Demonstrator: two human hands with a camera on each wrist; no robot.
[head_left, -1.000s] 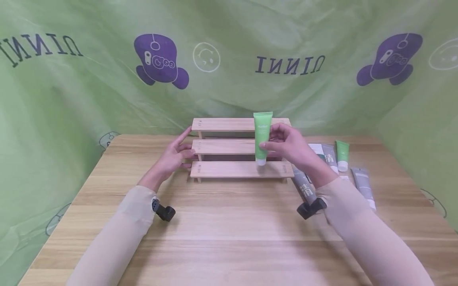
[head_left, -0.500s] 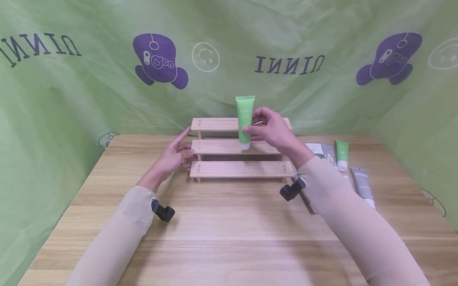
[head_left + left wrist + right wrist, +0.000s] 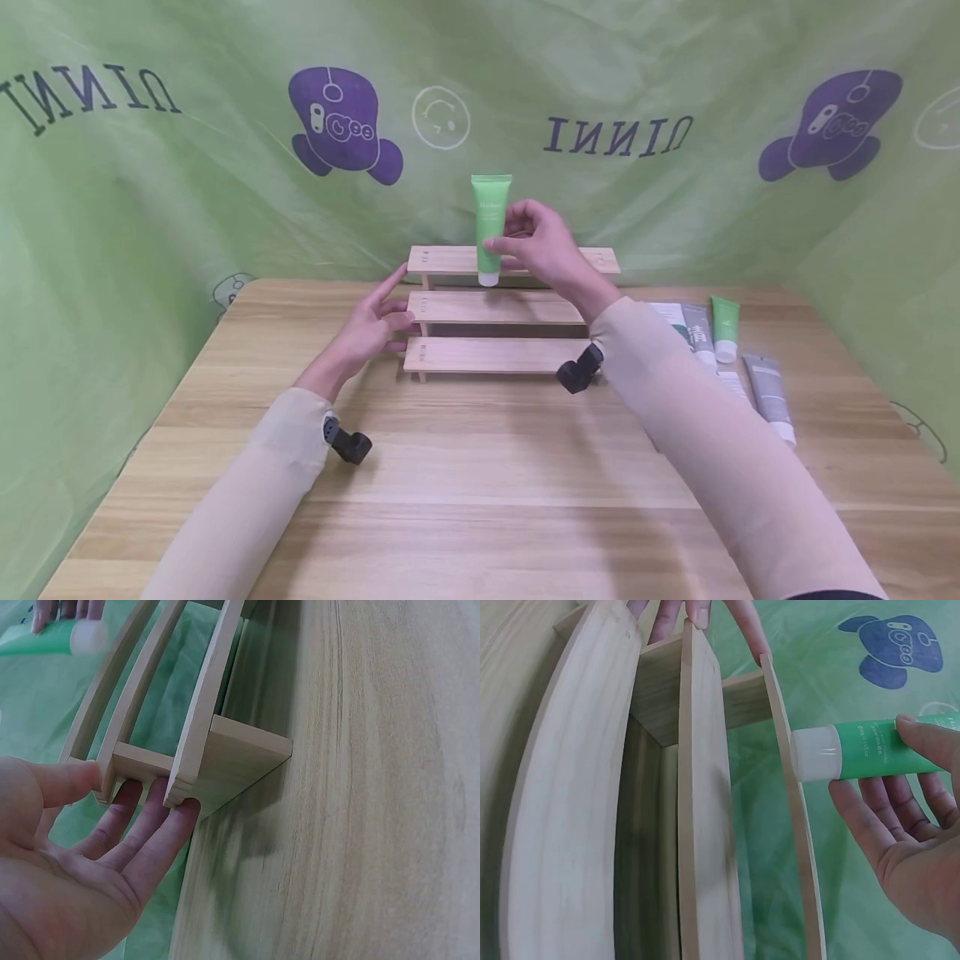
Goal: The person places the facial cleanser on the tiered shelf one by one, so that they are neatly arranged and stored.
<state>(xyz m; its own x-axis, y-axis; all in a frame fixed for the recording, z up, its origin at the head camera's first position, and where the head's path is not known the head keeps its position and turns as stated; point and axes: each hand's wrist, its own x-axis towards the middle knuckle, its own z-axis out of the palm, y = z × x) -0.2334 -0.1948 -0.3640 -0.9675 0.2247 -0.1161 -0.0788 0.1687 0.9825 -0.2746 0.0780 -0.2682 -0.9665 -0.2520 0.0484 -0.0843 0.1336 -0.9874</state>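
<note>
In the head view, my right hand (image 3: 546,250) pinches a light green squeeze tube (image 3: 491,223) between thumb and fingers. The tube stands upright, white cap down, in front of the top tier of a three-tier wooden display stand (image 3: 495,356). From the right wrist view, the tube's white cap (image 3: 816,754) appears right at the top board's edge; whether they touch I cannot tell. My left hand (image 3: 367,329) rests its fairly straight fingers on the stand's left end. In the left wrist view, its thumb (image 3: 71,782) touches a board's end and other fingertips touch the side piece.
Right of the stand, several tubes lie on the wooden table (image 3: 450,500): a green tube (image 3: 725,329), a grey tube (image 3: 771,396) and another grey one (image 3: 697,333). A white item (image 3: 669,318) lies beside them, partly hidden by my right sleeve. A green printed curtain (image 3: 225,192) hangs behind.
My right hand has carried the green tube left and upward, from in front of the lower tiers to the top tier. The left hand has stayed on the stand's end.
</note>
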